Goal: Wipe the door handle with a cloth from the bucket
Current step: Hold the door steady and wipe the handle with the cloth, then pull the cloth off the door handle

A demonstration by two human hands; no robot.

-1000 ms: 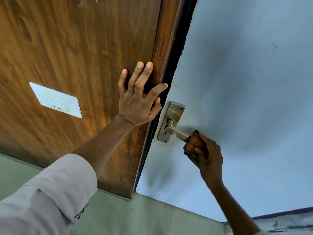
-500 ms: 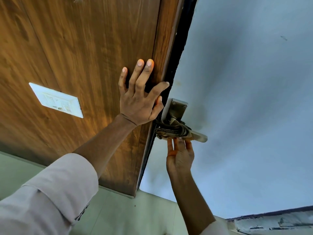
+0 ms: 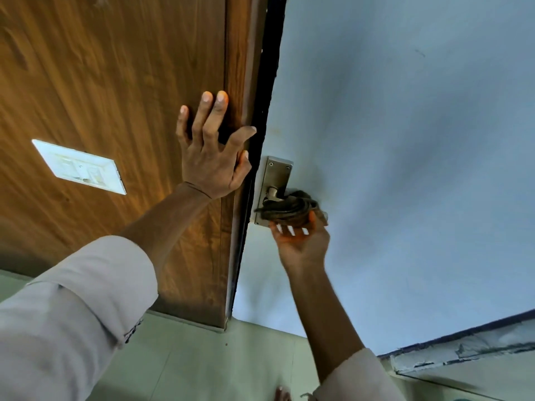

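My left hand (image 3: 212,157) lies flat and spread on the wooden door frame (image 3: 115,82), centre frame. My right hand (image 3: 301,241) presses a bunched dark cloth (image 3: 289,209) around the metal door handle (image 3: 273,195) on the pale blue door (image 3: 405,140). A white switch plate (image 3: 79,166) sits left; green floor tiles (image 3: 202,366) run below.

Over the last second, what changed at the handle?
The right hand left its grip on the lever's outer end, came under the door handle and now presses the bunched cloth up around the lever from below, covering most of it. The left hand stayed flat on the wooden door edge; the backplate and switch plate are unchanged.
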